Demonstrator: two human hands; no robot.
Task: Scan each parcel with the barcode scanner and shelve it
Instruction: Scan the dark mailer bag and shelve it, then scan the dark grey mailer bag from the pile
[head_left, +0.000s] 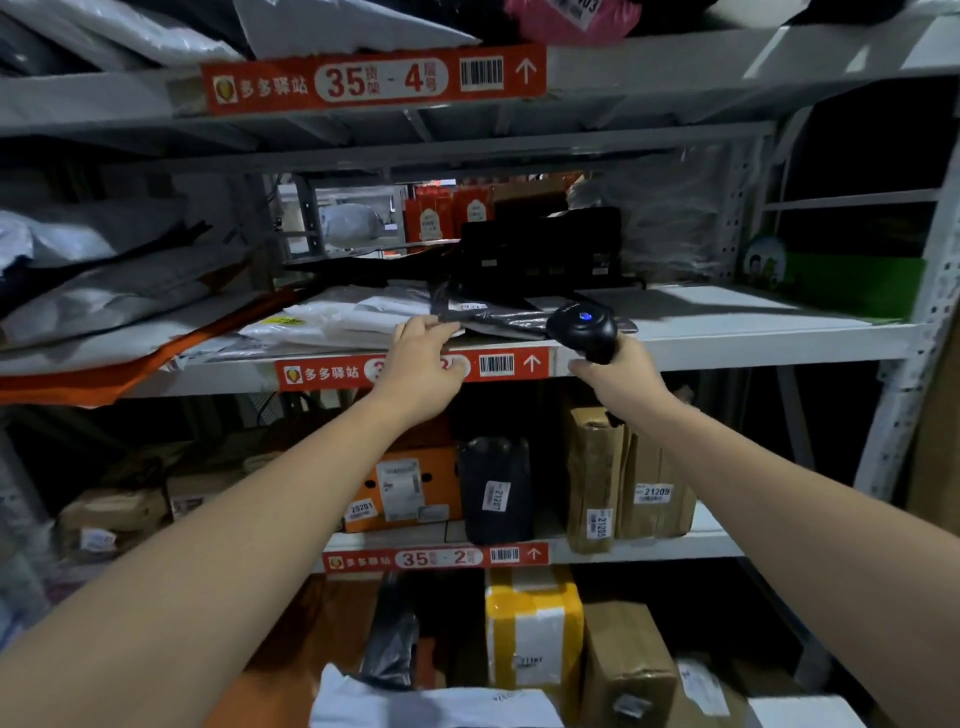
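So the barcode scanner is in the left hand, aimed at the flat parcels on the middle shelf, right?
No. The head view shows the barcode scanner gripped in the right hand, aimed at the flat parcels on the middle shelf; the left hand touches those parcels.

On the middle shelf (727, 332) a flat parcel (498, 319) lies near the front edge, partly over other flat bags (353, 322) to its left. The left hand (423, 358) rests on the parcel's near left corner. The right hand (618, 374), just right of it at the shelf's front edge, holds the barcode scanner (582, 327) over the parcel's right end. A heap of soft bags (104, 280) lies at the far left. On the shelf below (701, 545) an upright wrapped parcel (496, 488) stands between a labelled box (410, 488) on its left and two cartons (592, 467) on its right.
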